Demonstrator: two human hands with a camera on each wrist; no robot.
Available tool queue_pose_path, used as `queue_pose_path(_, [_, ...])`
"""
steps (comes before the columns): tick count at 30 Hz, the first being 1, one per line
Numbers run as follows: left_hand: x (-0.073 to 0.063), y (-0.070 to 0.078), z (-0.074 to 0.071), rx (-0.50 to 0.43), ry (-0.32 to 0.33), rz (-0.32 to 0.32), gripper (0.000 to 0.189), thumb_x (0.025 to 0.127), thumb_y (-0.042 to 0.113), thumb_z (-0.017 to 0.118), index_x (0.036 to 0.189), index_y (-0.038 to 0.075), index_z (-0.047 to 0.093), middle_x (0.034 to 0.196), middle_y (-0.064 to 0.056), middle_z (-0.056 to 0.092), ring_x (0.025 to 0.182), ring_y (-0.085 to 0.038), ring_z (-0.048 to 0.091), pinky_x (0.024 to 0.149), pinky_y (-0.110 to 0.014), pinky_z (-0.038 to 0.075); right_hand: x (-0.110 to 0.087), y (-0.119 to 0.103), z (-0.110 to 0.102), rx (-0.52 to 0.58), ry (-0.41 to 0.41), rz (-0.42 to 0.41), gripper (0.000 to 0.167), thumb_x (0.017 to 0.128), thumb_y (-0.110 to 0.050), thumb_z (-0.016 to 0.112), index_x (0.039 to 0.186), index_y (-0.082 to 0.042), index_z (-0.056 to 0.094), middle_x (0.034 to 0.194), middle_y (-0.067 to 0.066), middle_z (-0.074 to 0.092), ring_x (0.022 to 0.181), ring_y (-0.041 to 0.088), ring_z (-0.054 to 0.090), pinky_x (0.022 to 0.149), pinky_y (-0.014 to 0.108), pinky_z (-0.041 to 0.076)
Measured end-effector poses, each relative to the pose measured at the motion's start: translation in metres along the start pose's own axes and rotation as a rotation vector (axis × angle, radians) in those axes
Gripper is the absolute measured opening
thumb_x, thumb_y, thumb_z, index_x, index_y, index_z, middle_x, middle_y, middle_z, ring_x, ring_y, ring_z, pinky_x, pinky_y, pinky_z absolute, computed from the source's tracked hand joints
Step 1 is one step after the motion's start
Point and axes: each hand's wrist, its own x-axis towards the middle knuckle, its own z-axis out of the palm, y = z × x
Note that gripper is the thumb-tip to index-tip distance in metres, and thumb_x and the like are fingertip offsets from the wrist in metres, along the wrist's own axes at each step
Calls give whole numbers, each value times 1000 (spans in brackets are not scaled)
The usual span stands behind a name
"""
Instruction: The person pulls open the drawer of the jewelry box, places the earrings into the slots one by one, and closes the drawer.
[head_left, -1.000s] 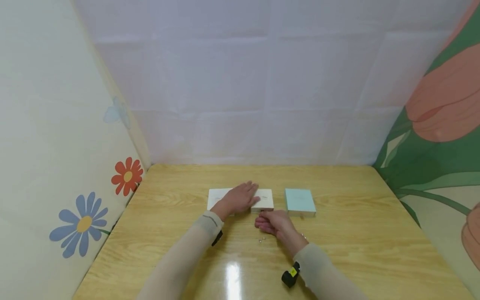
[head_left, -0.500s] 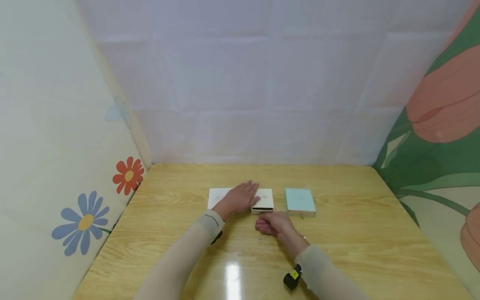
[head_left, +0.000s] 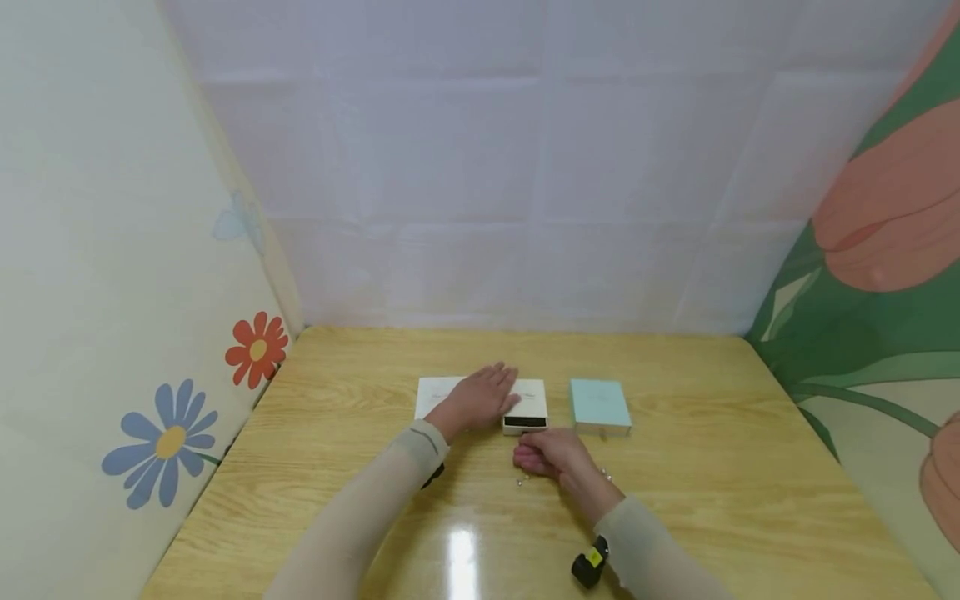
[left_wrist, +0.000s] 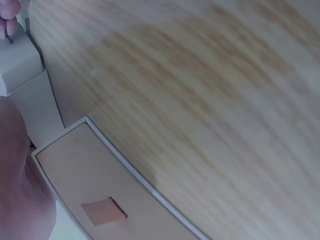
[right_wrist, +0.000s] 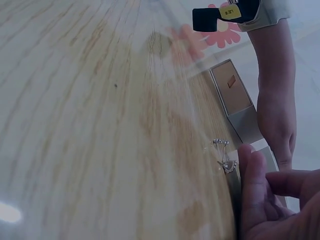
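Note:
The middle white drawer box (head_left: 531, 393) has its drawer (head_left: 525, 422) partly out, showing a dark inside. My left hand (head_left: 480, 398) rests flat over it, fingers straight and thumb on its top. At the drawer's front, my right hand (head_left: 555, 454) pinches the small pull tab; its fingertips (left_wrist: 8, 12) show there in the left wrist view. A second white box (head_left: 435, 392) lies left, partly under my left hand; its pinkish front (left_wrist: 135, 185) bears a short ribbon tab (left_wrist: 104, 211). Sparkling rhinestone earrings (right_wrist: 225, 156) lie on the table near my right hand.
A pale blue box (head_left: 600, 402) sits to the right of the middle one. The wooden table (head_left: 360, 500) ends at a white cloth backdrop (head_left: 465, 208), with printed panels at both sides. A black wrist camera (head_left: 590, 565) hangs at my right sleeve.
The middle box's drawer has slid out toward me, its dark inside growing visible. My right hand has drawn slightly back with it. The left hand has stayed in place.

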Motion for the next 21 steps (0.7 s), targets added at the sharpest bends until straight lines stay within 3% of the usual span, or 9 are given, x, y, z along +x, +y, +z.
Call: queue_pose_path(21, [-1,1,-4,-4,-8,6,67,111,48,15,163,6,15,168,-9,22,156,-24,15,127,-36,14,-5,5,-6,-53,-13,19,17,93,0,65,105,12,69,78,16,75,64,19,74,61,29,63])
